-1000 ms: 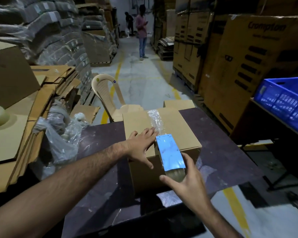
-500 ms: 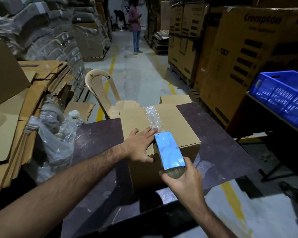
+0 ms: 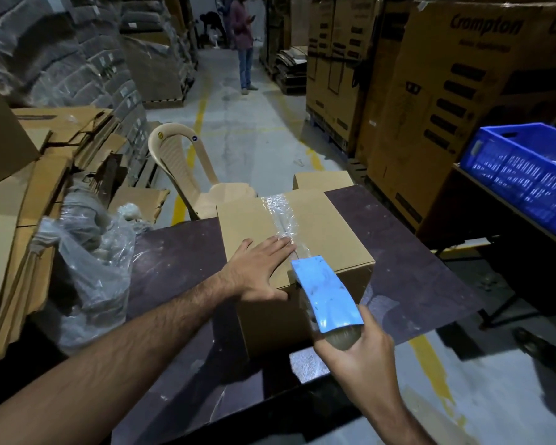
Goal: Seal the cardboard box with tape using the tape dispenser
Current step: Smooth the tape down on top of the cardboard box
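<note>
surface: dark table | on it: taped cardboard box, far middle | left edge: crumpled clear plastic bag

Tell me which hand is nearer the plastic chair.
Left. The left hand lies flat on the box top, on the chair's side; the right hand holds the tape dispenser past the box's near edge.

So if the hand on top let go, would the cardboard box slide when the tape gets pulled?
Probably: the cardboard box sits on a smooth table, and the left hand presses flat on its top, as if bracing it. It looks stiff; its edges are straight under the hand. Weight is unclear; its contents are hidden.
</note>
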Demonstrator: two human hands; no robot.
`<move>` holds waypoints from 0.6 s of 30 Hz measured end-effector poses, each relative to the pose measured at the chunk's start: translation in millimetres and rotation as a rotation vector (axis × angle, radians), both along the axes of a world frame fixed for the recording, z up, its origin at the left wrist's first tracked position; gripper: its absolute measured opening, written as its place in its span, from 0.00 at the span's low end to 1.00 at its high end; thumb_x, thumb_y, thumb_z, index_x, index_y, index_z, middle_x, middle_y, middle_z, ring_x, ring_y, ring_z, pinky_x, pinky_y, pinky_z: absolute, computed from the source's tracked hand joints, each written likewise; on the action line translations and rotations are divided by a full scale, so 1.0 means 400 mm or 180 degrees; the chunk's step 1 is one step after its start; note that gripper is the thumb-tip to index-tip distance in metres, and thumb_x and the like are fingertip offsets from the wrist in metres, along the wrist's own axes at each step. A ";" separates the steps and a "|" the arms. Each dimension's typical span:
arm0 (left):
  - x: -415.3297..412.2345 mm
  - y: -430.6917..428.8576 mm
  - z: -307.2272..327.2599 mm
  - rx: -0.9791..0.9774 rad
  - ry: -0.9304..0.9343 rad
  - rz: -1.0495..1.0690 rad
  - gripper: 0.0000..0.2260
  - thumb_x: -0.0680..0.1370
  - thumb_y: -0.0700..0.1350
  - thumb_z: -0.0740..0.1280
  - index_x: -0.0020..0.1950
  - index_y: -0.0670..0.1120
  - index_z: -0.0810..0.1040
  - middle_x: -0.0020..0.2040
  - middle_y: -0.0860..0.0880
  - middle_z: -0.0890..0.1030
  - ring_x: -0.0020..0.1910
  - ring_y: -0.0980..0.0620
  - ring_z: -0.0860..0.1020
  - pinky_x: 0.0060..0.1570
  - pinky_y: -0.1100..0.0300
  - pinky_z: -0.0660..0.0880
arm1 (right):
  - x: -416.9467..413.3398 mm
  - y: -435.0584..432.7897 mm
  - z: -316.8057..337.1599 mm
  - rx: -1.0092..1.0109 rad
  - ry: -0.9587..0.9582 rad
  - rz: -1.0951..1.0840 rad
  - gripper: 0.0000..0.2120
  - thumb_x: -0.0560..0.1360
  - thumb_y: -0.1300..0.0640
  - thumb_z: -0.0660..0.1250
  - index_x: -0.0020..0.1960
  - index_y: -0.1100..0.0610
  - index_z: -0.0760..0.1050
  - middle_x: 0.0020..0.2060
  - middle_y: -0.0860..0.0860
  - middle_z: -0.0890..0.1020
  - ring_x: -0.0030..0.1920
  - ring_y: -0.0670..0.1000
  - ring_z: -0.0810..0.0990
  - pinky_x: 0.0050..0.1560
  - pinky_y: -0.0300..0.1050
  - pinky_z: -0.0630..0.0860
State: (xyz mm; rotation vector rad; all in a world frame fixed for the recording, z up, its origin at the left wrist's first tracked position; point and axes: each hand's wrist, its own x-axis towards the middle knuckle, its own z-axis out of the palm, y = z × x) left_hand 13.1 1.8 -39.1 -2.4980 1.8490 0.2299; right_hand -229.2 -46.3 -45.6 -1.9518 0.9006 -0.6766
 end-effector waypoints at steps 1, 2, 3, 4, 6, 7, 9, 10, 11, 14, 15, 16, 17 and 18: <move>0.001 0.000 0.000 0.0014 -0.0002 -0.0001 0.45 0.71 0.66 0.64 0.79 0.53 0.43 0.79 0.53 0.43 0.78 0.54 0.43 0.74 0.39 0.44 | -0.013 0.009 -0.003 0.0047 0.0034 -0.0010 0.18 0.58 0.58 0.77 0.44 0.50 0.74 0.32 0.47 0.80 0.36 0.42 0.78 0.30 0.31 0.71; 0.003 0.000 0.000 0.0021 -0.0008 -0.0001 0.45 0.71 0.66 0.64 0.79 0.53 0.42 0.79 0.53 0.43 0.78 0.54 0.43 0.74 0.39 0.44 | -0.027 0.019 -0.006 0.0120 0.0049 -0.0032 0.19 0.58 0.57 0.78 0.45 0.50 0.74 0.33 0.47 0.80 0.36 0.43 0.79 0.32 0.31 0.72; 0.004 -0.001 -0.001 0.0026 -0.0012 -0.0002 0.45 0.71 0.66 0.64 0.79 0.53 0.42 0.79 0.53 0.42 0.78 0.54 0.43 0.74 0.39 0.44 | -0.039 0.028 -0.009 0.0192 0.0043 -0.0065 0.20 0.58 0.56 0.78 0.46 0.50 0.74 0.34 0.47 0.80 0.37 0.44 0.79 0.32 0.33 0.72; 0.005 -0.001 -0.001 0.0030 -0.0008 -0.0006 0.45 0.71 0.67 0.63 0.79 0.53 0.42 0.79 0.53 0.42 0.78 0.54 0.43 0.74 0.38 0.44 | -0.049 0.038 -0.013 0.0241 0.0041 -0.0106 0.20 0.58 0.56 0.78 0.46 0.50 0.74 0.34 0.47 0.80 0.37 0.47 0.79 0.33 0.36 0.72; 0.010 0.000 -0.004 0.0020 0.0003 -0.0014 0.46 0.71 0.68 0.63 0.79 0.53 0.42 0.79 0.53 0.42 0.78 0.54 0.43 0.74 0.38 0.44 | -0.064 0.055 -0.020 0.0249 0.0050 -0.0172 0.19 0.58 0.57 0.79 0.44 0.48 0.73 0.31 0.47 0.79 0.35 0.49 0.77 0.35 0.38 0.71; 0.011 0.001 -0.007 0.0013 0.0009 -0.0015 0.46 0.71 0.69 0.62 0.79 0.53 0.42 0.79 0.53 0.42 0.78 0.54 0.43 0.74 0.38 0.43 | -0.071 0.060 -0.026 0.0248 0.0050 -0.0183 0.20 0.57 0.58 0.79 0.42 0.46 0.72 0.30 0.46 0.79 0.34 0.48 0.76 0.34 0.35 0.70; 0.010 0.000 -0.005 0.0042 0.0002 -0.0030 0.46 0.70 0.70 0.62 0.79 0.53 0.41 0.79 0.53 0.42 0.78 0.54 0.43 0.73 0.37 0.43 | -0.082 0.063 -0.044 0.0256 0.0072 -0.0159 0.21 0.56 0.57 0.78 0.42 0.45 0.72 0.29 0.44 0.80 0.33 0.47 0.77 0.33 0.29 0.71; 0.008 -0.001 -0.001 0.0071 -0.0013 -0.0030 0.46 0.71 0.70 0.62 0.79 0.52 0.41 0.79 0.53 0.41 0.78 0.54 0.43 0.73 0.37 0.42 | -0.086 0.061 -0.055 0.0252 0.0106 -0.0133 0.21 0.55 0.56 0.77 0.43 0.46 0.73 0.30 0.44 0.80 0.34 0.48 0.78 0.33 0.27 0.71; 0.004 -0.002 0.003 0.0112 -0.0033 -0.0026 0.46 0.71 0.69 0.62 0.79 0.52 0.41 0.79 0.52 0.41 0.78 0.53 0.42 0.73 0.36 0.42 | -0.089 0.059 -0.064 0.0266 0.0134 -0.0107 0.22 0.55 0.55 0.77 0.45 0.46 0.73 0.32 0.45 0.81 0.36 0.48 0.79 0.33 0.27 0.71; -0.019 -0.002 0.012 0.0171 -0.0077 -0.0045 0.43 0.74 0.65 0.63 0.78 0.53 0.40 0.79 0.51 0.40 0.78 0.51 0.40 0.71 0.33 0.42 | -0.089 0.052 -0.075 0.0345 0.0185 -0.0060 0.23 0.58 0.58 0.78 0.48 0.47 0.73 0.36 0.48 0.82 0.40 0.50 0.80 0.36 0.35 0.74; -0.032 -0.001 0.009 0.0141 -0.0130 -0.0083 0.42 0.75 0.63 0.63 0.78 0.53 0.40 0.79 0.50 0.39 0.78 0.50 0.40 0.71 0.32 0.43 | -0.086 0.051 -0.075 0.0343 0.0206 -0.0047 0.23 0.59 0.58 0.78 0.49 0.48 0.72 0.36 0.48 0.82 0.41 0.51 0.80 0.38 0.39 0.74; -0.045 0.000 0.003 0.0096 -0.0206 -0.0135 0.41 0.75 0.61 0.63 0.78 0.54 0.40 0.79 0.50 0.40 0.78 0.49 0.40 0.71 0.32 0.44 | -0.083 0.051 -0.075 0.0355 0.0223 -0.0047 0.23 0.59 0.58 0.77 0.50 0.48 0.72 0.36 0.48 0.81 0.41 0.52 0.80 0.39 0.41 0.75; -0.058 0.002 -0.004 0.0044 -0.0290 -0.0182 0.40 0.76 0.58 0.63 0.78 0.54 0.40 0.79 0.50 0.40 0.78 0.49 0.40 0.71 0.32 0.46 | -0.081 0.051 -0.076 0.0378 0.0232 -0.0056 0.23 0.59 0.58 0.77 0.50 0.48 0.72 0.37 0.48 0.81 0.42 0.51 0.79 0.39 0.41 0.74; -0.066 0.003 -0.008 -0.0005 -0.0364 -0.0214 0.39 0.77 0.57 0.62 0.78 0.54 0.40 0.79 0.50 0.41 0.78 0.48 0.41 0.72 0.33 0.47 | -0.078 0.048 -0.077 0.0392 0.0222 -0.0060 0.23 0.60 0.58 0.77 0.50 0.49 0.72 0.37 0.47 0.81 0.41 0.50 0.79 0.38 0.39 0.74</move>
